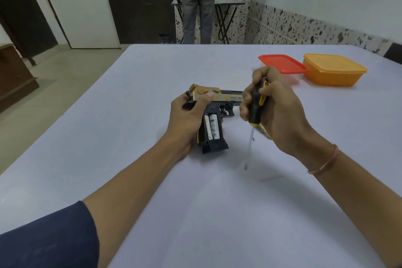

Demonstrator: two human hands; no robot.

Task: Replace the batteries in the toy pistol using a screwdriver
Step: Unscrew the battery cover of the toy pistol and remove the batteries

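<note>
A gold and black toy pistol (226,98) lies on its side at the middle of the table, barrel to the right. My left hand (187,119) grips its rear and grip. The battery compartment in the grip is uncovered, and two white batteries (211,126) sit in it side by side. My right hand (274,111) is closed around a screwdriver (257,104) with a black and yellow handle, just right of the pistol. Its metal shaft points down toward the table and is blurred. A gold-coloured piece shows under my right palm; I cannot tell what it is.
A red lid (282,63) and an orange plastic box (334,69) sit at the table's far right. The table (152,180) has a pale cloth. A person stands beyond the far edge by a small folding table (228,3).
</note>
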